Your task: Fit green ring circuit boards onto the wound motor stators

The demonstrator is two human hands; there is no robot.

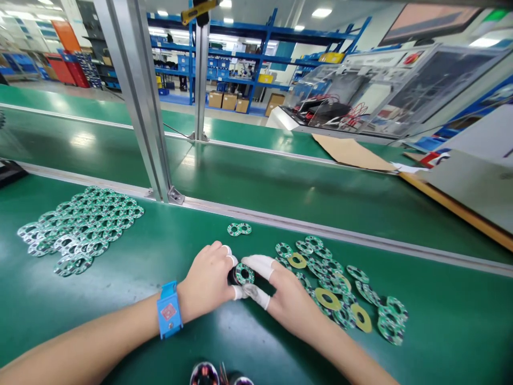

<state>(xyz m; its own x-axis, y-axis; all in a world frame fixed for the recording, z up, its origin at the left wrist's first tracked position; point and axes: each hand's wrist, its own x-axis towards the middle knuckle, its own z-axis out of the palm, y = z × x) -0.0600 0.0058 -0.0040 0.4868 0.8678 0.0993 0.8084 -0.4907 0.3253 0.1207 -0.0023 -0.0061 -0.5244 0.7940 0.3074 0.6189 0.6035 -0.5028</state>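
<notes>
Head view: rows of overlapping ring boards (86, 222) are laid at left, with open worktop (160, 243) before the left hand (206, 275). By its finger and thumb a dark round part (231, 276) appears pinched. The green ring board (244, 281) on top, between both hands, is circular, without long axis; its far and near rims appear pinched by the right hand (284, 289). Neither hand is nearer. Room is bounded far by a rail (256, 216), right by scattered boards (332, 284).

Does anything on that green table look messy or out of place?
The green rings on the right lie in a loose jumble, with yellow rings among them; that looks untidy against the neat rows on the left. No clear damage shows.
</notes>
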